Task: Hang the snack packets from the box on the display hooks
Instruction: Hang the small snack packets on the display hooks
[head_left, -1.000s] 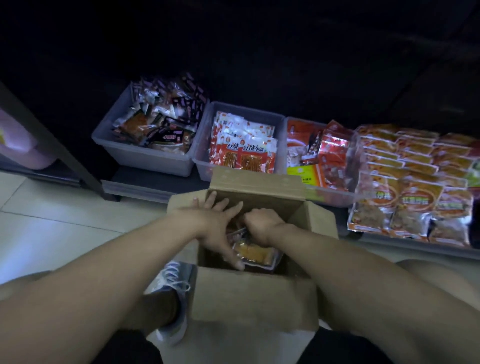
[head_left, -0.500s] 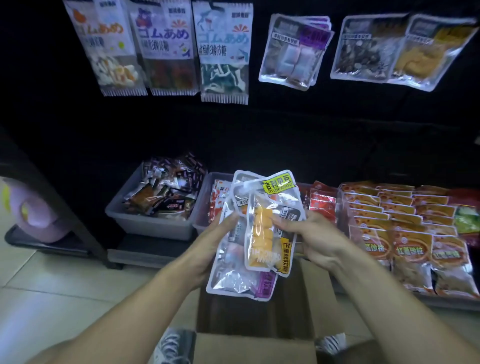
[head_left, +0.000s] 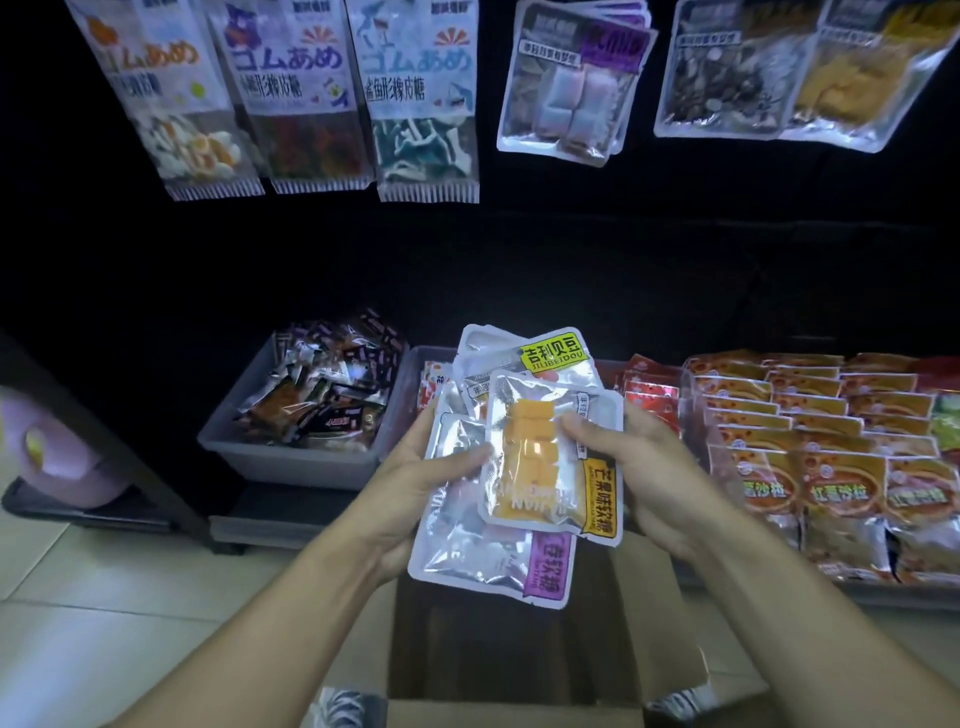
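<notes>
Packets of snacks in clear shiny plastic are held up in a fanned stack above the open brown cardboard box. The stack is gripped from both sides. The left hand is curled round the stack's left edge, with its thumb pressed on the front of the silver packets. The right hand is curled round the right edge, and its thumb is laid on the top packet with yellow cubes inside. A packet with a purple label is seen sticking out at the bottom of the stack, and a yellow-green label at the top.

The box is found low in the middle, just under the stack, and its dark inside is open. Its right flap is folded out beside the right arm.

Behind the stack, a grey plastic bin of small dark wrapped sweets is set on a low shelf. Rows of red and orange snack bags are laid close on the right. Between these and the hanging things above, a wide dark gap is left open.

High up, three long white candy bags are hung side by side on the left. More clear snack packets are hung to their right, near the top edge. Pale floor tiles are seen on the left.
</notes>
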